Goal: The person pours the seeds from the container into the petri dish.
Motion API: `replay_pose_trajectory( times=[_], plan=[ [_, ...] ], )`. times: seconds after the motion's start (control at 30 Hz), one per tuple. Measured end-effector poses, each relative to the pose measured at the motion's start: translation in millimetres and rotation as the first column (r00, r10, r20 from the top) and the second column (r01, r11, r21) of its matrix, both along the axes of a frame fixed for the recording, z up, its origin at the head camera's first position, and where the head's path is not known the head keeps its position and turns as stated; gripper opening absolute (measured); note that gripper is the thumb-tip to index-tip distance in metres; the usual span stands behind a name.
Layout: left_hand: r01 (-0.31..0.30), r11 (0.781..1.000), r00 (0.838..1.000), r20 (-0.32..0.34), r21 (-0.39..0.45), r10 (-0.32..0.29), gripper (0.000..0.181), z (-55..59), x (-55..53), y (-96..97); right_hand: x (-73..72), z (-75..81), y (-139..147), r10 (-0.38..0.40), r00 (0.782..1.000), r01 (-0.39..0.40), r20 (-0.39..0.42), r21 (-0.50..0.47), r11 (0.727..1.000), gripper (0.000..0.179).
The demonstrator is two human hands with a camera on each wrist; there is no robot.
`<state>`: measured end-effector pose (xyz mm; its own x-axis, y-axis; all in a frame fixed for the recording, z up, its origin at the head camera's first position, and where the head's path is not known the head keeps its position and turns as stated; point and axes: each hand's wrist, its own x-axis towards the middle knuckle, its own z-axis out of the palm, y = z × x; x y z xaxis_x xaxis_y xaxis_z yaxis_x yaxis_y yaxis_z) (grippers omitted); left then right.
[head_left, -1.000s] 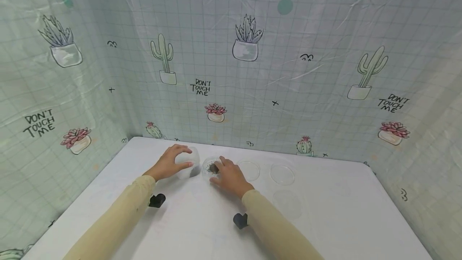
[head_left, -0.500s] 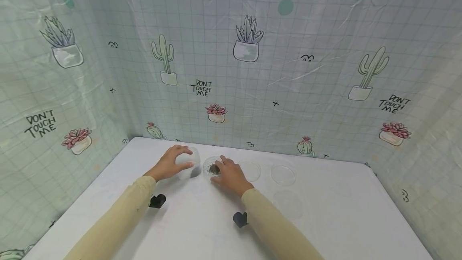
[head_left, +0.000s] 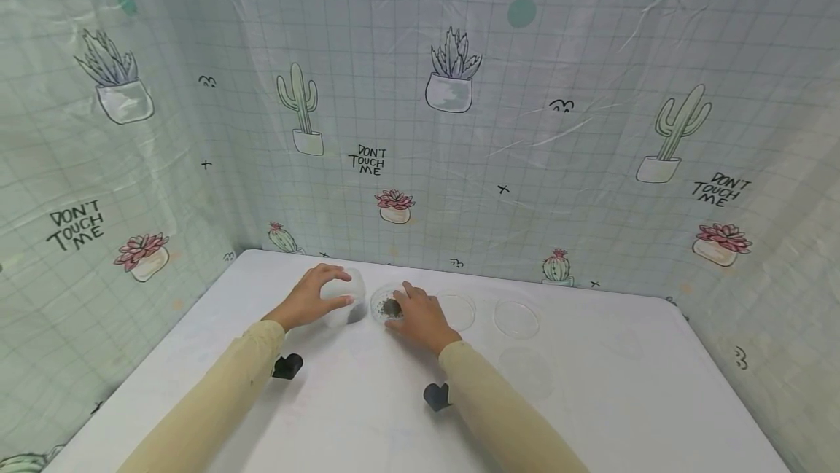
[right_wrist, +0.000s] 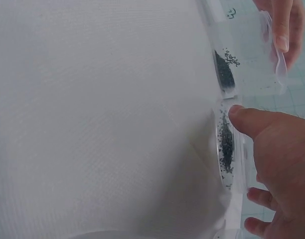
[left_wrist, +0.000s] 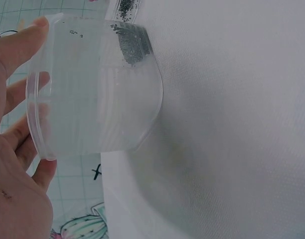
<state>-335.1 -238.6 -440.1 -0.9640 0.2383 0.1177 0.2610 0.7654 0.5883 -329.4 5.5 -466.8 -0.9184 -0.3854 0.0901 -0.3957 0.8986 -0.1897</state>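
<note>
My left hand [head_left: 315,298] grips a translucent plastic tub [left_wrist: 73,99] around its rim, thumb on one side and fingers on the other. Dark granules [left_wrist: 131,45] are heaped to one side of the tub's bottom, and a few specks cling to its wall. Close to its right is a shallow clear round dish [head_left: 375,299], with a small pile of dark granules [right_wrist: 226,142] in it. The right hand [head_left: 420,316] holds this dish by its edge, thumb [right_wrist: 238,110] at the near side and fingers reaching around the far side.
To the right of the right hand lie two clear round dishes or lids [head_left: 456,311], and another faint clear disc [head_left: 527,372] is nearer the front. The white table [head_left: 367,415] meets a cactus-print curtain [head_left: 512,225] at its back and sides.
</note>
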Motion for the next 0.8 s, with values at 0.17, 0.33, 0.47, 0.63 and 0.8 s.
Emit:
replay_pose_trajectory(
  times=[0.17,0.33,0.47,0.63,0.8],
  plan=[
    [0.003,1.0,1.0,-0.007,-0.004,-0.003,0.051,0.3,-0.3,0.6,-0.7,-2.2,0,-0.005,1.0,0.005,-0.014,0.021,1.0,0.059],
    [-0.002,1.0,1.0,-0.001,-0.003,0.002,0.052,0.8,-0.3,0.7,-2.3,-5.9,1,-0.003,0.999,0.005,-0.047,0.037,0.999,0.059],
    [-0.002,1.0,1.0,0.005,-0.005,0.002,0.052,1.0,0.0,0.8,-2.5,-8.7,1,-0.002,0.998,0.005,-0.068,0.046,0.999,0.059],
    [-0.001,1.0,1.0,0.003,-0.009,0.001,0.051,0.0,-0.2,0.0,-2.2,-11.9,0,-0.002,0.997,0.007,-0.081,0.056,0.998,0.058],
    [-0.007,1.0,1.0,0.011,-0.01,0.007,0.051,-0.7,-1.3,-0.6,-1.8,-11.2,-1,0.0,0.996,0.006,-0.086,0.071,0.997,0.057]
  ],
)
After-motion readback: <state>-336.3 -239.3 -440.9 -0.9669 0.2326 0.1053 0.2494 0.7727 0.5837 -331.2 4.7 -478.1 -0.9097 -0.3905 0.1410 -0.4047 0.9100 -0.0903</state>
